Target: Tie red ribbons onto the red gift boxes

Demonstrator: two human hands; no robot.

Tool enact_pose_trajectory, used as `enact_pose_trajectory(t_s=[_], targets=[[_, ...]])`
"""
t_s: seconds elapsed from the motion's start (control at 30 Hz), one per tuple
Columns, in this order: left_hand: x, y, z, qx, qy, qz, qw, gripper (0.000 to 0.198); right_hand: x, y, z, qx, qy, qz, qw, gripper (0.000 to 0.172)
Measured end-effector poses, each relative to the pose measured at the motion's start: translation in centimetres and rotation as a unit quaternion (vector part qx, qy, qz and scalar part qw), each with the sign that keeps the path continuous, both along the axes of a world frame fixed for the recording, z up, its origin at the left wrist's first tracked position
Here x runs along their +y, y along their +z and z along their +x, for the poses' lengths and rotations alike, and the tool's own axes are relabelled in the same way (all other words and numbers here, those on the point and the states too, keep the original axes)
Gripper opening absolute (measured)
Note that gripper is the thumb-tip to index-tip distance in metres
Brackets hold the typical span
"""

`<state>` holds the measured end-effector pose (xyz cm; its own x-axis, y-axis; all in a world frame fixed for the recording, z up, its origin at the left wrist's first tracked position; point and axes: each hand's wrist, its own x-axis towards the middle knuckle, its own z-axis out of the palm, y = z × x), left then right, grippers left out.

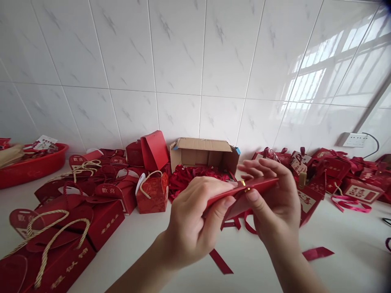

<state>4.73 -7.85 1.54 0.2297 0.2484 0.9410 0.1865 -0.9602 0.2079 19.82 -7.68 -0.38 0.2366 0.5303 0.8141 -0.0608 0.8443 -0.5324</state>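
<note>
In the middle of the view, both hands hold a red card gift box (263, 185), seen nearly edge-on. My left hand (194, 215) grips its left end, with the thumb on the near side and the fingers over the top. At the other end, my right hand (276, 203) has its thumb pressed close to a small gold metal piece (243, 184) that pokes through the card, while its fingers curve behind. Most of the box's underside is hidden by the hands. A dark red ribbon (221, 261) lies on the white table below.
Red gift boxes with rope handles (105, 221) crowd the left side. A cardboard box (203, 145) with red ribbons stands against the tiled wall. More red boxes (362, 191) sit at the right, near a power socket (353, 140). A red basin (33, 169) is far left.
</note>
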Motion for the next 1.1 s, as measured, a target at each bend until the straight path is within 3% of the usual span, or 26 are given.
enact_pose_trajectory(t_s=[0.13, 0.27, 0.4, 0.5, 0.63, 0.77, 0.87, 1.0, 1.1], targets=[[0.5, -0.4, 0.0, 0.044, -0.021, -0.031, 0.998, 0.027, 0.2, -0.1, 0.3, 0.002, -0.004, -0.017, 1.0, 0.018], [0.7, -0.4, -0.1, 0.09, 0.101, -0.095, 0.986, 0.056, 0.5, 0.2, 0.7, 0.001, -0.052, -0.009, 0.999, 0.019], [0.3, 0.3, -1.0, 0.137, 0.2, -0.193, 0.951, 0.037, 0.8, 0.4, 1.0, -0.031, -0.122, 0.03, 0.992, 0.021], [-0.3, 0.9, -2.3, 0.204, 0.203, -0.267, 0.92, 0.019, 0.9, 0.3, 0.9, -0.067, -0.152, 0.059, 0.984, 0.022], [-0.7, 1.6, -4.4, 0.211, 0.214, -0.31, 0.902, 0.014, 1.2, 0.0, 0.9, -0.101, -0.166, 0.077, 0.978, 0.024], [-0.8, 2.4, -6.6, 0.186, 0.189, -0.225, 0.938, 0.012, 1.7, -0.3, 1.2, -0.139, -0.185, 0.099, 0.968, 0.027], [-1.4, 2.8, -7.2, 0.071, 0.198, -0.127, 0.969, 0.005, 1.8, -0.4, 1.1, -0.177, -0.166, 0.109, 0.964, 0.027], [-2.3, 3.0, -6.0, -0.119, 0.253, -0.072, 0.957, 0.01, 1.5, -0.6, 0.6, -0.224, -0.118, 0.121, 0.96, 0.027], [-2.4, 3.2, -5.1, -0.181, 0.232, -0.025, 0.955, 0.012, 1.0, -0.6, 0.3, -0.243, -0.071, 0.138, 0.957, 0.028]])
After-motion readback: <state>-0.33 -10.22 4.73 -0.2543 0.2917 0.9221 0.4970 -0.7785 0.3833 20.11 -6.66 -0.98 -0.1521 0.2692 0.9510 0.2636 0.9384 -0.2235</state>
